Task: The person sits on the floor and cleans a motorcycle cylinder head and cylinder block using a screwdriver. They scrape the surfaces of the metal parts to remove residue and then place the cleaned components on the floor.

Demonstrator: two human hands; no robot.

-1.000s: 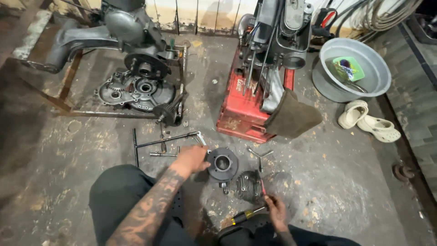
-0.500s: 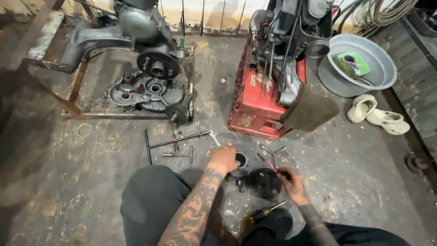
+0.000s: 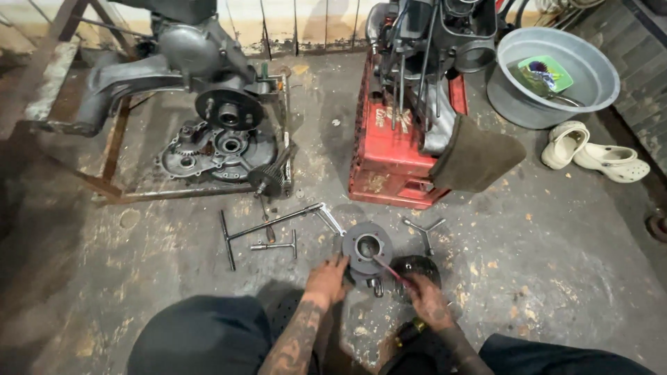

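**A:** Head view, starting at your far left: an engine casing (image 3: 174,59) sits on a rusty metal frame (image 3: 111,149), and an open gearbox cover (image 3: 215,149) with bare gears lies flat inside that frame. What do you have nearer to you?

**B:** On the concrete floor (image 3: 104,278), a long T-handle wrench (image 3: 267,226) and a shorter one (image 3: 278,245) lie just left of your work, untouched.

**A:** And your hands?

**B:** Your left hand (image 3: 326,278) is curled on the near-left rim of the round dark drum part (image 3: 367,251), steadying it on the floor near your knees. Your right hand (image 3: 425,298) is closed around a thin red-shafted tool (image 3: 389,269), whose tip reaches into the drum's centre bore. A second dark round piece (image 3: 415,267) lies touching the drum on its right, partly under your right hand.

**A:** How far along does it look?

**B:** I'd judge you're mid-way: the drum is off and on the floor, but you're picking at its centre, so the inner piece looks not yet freed. Nothing is reassembled.

**A:** Farther right?

**B:** A three-armed wrench (image 3: 424,229) lies just beyond the drum, then a red crate (image 3: 389,149) carries another engine (image 3: 431,55). A grey basin (image 3: 597,90) and pale clogs (image 3: 590,153) sit far right.
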